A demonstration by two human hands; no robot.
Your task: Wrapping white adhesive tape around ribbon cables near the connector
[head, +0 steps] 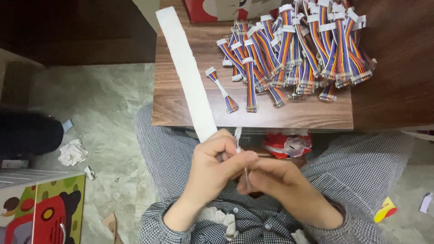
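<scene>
My left hand (212,167) and my right hand (280,180) meet over my lap, fingers pinched together on a small white strip (238,134) that sticks up between them. The lower end of a long white tape strip (187,72) runs from the table down to my left hand. A pile of rainbow ribbon cables with white connectors (294,49) lies on the wooden table (181,108). One single cable wrapped in white (221,89) lies apart, left of the pile.
A red and white box (203,11) stands at the table's far edge. A red wrapper (285,145) lies under the table. Crumpled paper (72,152) and scraps lie on the marble floor at left, beside a colourful box (45,208).
</scene>
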